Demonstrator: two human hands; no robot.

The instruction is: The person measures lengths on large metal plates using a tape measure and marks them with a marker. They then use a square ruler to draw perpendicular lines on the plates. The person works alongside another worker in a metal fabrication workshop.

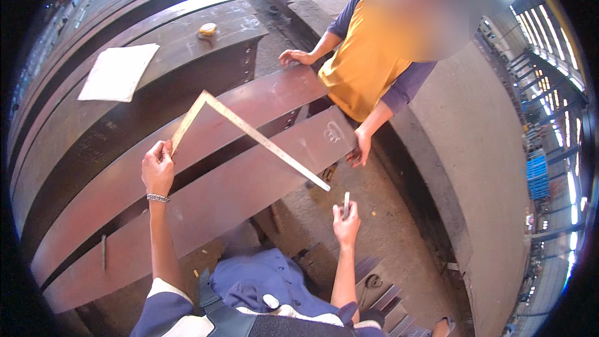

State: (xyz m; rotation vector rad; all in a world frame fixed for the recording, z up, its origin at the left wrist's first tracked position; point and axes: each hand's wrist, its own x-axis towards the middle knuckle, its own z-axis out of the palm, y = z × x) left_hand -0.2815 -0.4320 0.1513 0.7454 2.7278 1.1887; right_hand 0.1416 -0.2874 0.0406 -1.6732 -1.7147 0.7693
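Note:
My left hand [158, 168] is closed around one leg of a flat metal framing square [265, 141]. The square is held over the reddish-brown steel beams [206, 203], its corner pointing away from me. Its long leg slants down to the right and ends past the edge of the nearest beam. My right hand [346, 224], off the beam's right end, pinches a short pale stick [347, 201], whose exact kind I cannot make out. The stick points up, just short of the square's tip.
Across the beams stands a co-worker in a yellow top [355, 62], one hand [360, 148] at the near beam's end. White paper sheets [118, 73] and a yellow tape measure [208, 29] lie on a darker beam. A thin rod [103, 253] rests across the nearer beams.

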